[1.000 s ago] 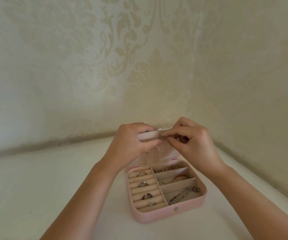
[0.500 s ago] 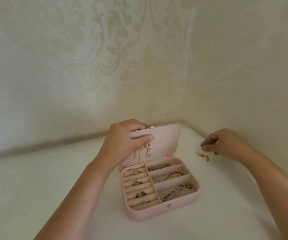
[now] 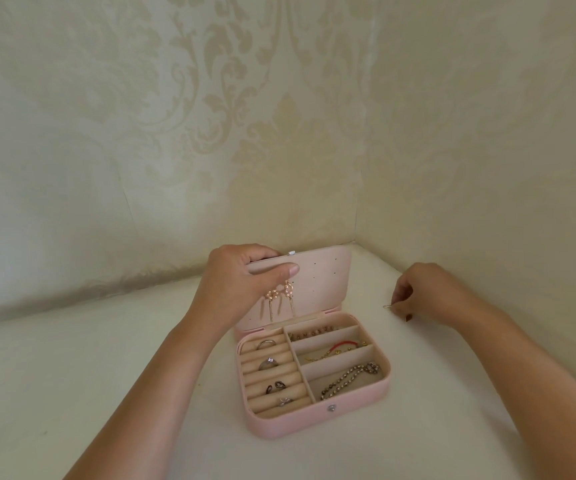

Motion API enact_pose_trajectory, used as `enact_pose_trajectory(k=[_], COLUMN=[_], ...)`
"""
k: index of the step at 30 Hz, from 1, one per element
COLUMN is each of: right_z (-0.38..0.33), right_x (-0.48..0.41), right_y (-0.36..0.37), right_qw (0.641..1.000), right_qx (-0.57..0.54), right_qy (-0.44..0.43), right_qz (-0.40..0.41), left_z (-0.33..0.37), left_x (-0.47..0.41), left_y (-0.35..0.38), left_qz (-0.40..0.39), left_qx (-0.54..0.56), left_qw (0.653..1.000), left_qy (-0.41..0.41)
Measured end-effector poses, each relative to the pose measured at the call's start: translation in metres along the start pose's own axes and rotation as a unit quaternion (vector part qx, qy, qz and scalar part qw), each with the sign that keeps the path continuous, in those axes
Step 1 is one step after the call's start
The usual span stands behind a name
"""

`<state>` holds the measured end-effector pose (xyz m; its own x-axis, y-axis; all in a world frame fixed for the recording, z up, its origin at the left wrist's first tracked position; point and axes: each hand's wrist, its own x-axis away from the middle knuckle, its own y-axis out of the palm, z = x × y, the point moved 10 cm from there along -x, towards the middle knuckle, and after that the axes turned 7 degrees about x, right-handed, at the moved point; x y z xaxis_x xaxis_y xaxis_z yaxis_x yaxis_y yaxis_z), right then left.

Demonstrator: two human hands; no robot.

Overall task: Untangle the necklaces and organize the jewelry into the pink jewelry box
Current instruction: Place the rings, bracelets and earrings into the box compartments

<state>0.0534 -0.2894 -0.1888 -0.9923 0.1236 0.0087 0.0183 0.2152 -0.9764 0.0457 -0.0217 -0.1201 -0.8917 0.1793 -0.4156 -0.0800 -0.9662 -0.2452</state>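
The pink jewelry box [image 3: 349, 408] lies open on the white surface. My left hand [image 3: 241, 282] grips the top edge of its raised lid [image 3: 324, 278], thumb on the inner face. Two gold drop earrings [image 3: 281, 296] hang from the lid's holes beside that thumb. Rings [image 3: 268, 363] sit in the cushioned rolls on the left. The right compartments hold a beaded chain [image 3: 349, 379], a red and gold bracelet [image 3: 337, 349] and small beads [image 3: 311, 332]. Right of the box, my right hand [image 3: 428, 292] pinches a small gold earring [image 3: 387, 307] at the surface.
The white surface [image 3: 106, 375] ends in a corner of patterned cream walls [image 3: 453, 168] just behind the box and close behind my right hand.
My right hand left the lid, swung out to the right and closed its fingers on the small gold earring lying there. My left hand stayed on the lid.
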Motion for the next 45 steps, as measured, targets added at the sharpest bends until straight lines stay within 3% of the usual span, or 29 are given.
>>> enact_pose_trajectory(k=[4, 8, 13, 18, 22, 28, 39, 45], right_z=[-0.009, -0.013, -0.034, -0.060, -0.078, -0.081, -0.091, -0.094], right_x=[0.000, 0.003, 0.019, 0.037, 0.047, 0.049, 0.060, 0.063], right_y=[0.010, 0.009, 0.001, -0.016, -0.038, -0.048, -0.040, -0.040], right_qw=[0.999, 0.985, 0.914, 0.849, 0.833, 0.827, 0.850, 0.845], right_qx=[0.035, -0.163, -0.386, -0.499, -0.526, -0.535, -0.460, -0.459], right_qy=[-0.022, -0.046, -0.084, -0.127, -0.166, -0.137, -0.126, -0.120], right_qz=[-0.017, -0.020, -0.093, -0.122, -0.042, 0.109, 0.222, 0.247], left_z=[0.000, -0.001, -0.002, -0.002, -0.004, -0.002, -0.003, -0.003], left_x=[-0.001, -0.002, -0.002, -0.003, -0.002, -0.003, -0.003, -0.004], left_y=[-0.001, -0.002, -0.002, -0.002, -0.002, 0.000, -0.002, -0.002], left_qz=[0.005, 0.003, 0.001, 0.002, -0.001, -0.011, -0.010, -0.011], left_qx=[-0.008, -0.011, -0.007, -0.008, -0.006, 0.007, -0.012, -0.007], left_qw=[1.000, 1.000, 1.000, 1.000, 1.000, 1.000, 1.000, 1.000], left_qy=[0.001, 0.005, 0.001, 0.001, -0.004, -0.004, 0.001, 0.005])
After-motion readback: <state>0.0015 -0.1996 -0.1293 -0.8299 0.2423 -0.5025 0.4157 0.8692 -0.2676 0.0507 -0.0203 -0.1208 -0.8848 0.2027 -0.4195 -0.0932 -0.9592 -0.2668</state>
